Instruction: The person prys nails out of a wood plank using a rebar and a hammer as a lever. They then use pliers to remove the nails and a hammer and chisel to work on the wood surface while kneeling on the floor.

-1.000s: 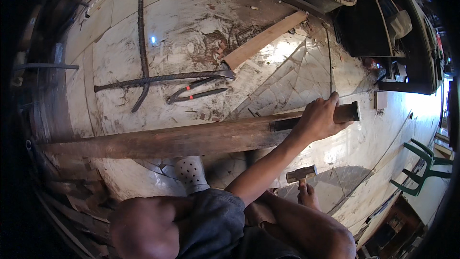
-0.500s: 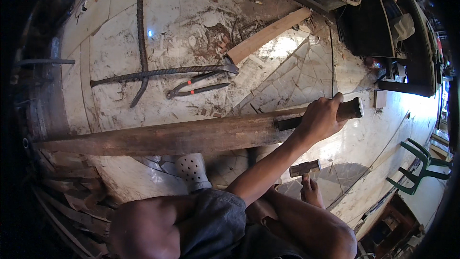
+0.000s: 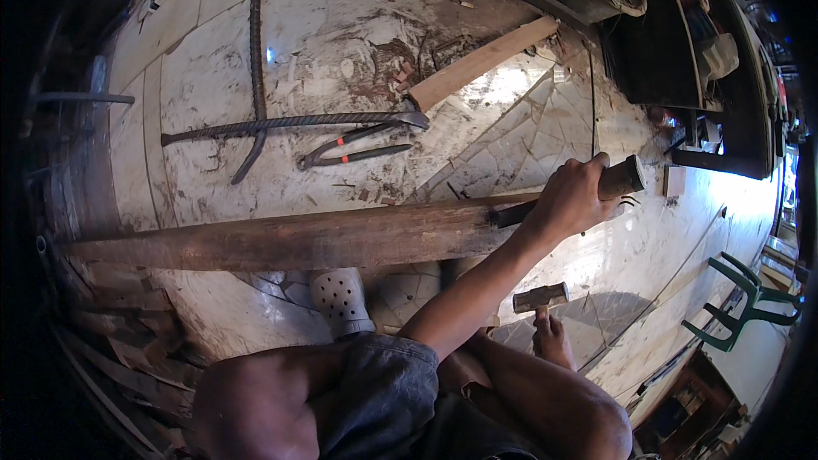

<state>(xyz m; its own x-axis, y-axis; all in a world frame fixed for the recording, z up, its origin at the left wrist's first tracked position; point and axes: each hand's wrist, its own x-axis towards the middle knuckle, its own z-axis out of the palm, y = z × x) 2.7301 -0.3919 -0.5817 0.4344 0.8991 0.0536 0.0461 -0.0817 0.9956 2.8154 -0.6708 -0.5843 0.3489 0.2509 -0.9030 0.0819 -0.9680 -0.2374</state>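
Note:
My left hand [image 3: 573,198] is closed round a large chisel with a thick wooden handle [image 3: 624,177]. Its dark blade [image 3: 511,215] points left over the right part of a long wooden beam [image 3: 341,237]; I cannot tell whether the edge touches the wood. My left forearm reaches out from beside my left knee. Lower right, beyond my right leg, my right hand [image 3: 555,345] grips a short hammer by its handle, its metal head [image 3: 540,297] uppermost. The right forearm is hidden behind the leg.
Past the beam lie pincers [image 3: 354,156] with orange bands, crossed ribbed steel bars [image 3: 281,125] and a pale wood block [image 3: 481,64]. Scrap boards [image 3: 128,332] pile up at left. A green plastic chair [image 3: 741,302] and a dark cabinet [image 3: 665,43] are at right.
My left hand and the chisel have shifted slightly up in the picture, while the whole view has moved a little. Both hands keep their holds.

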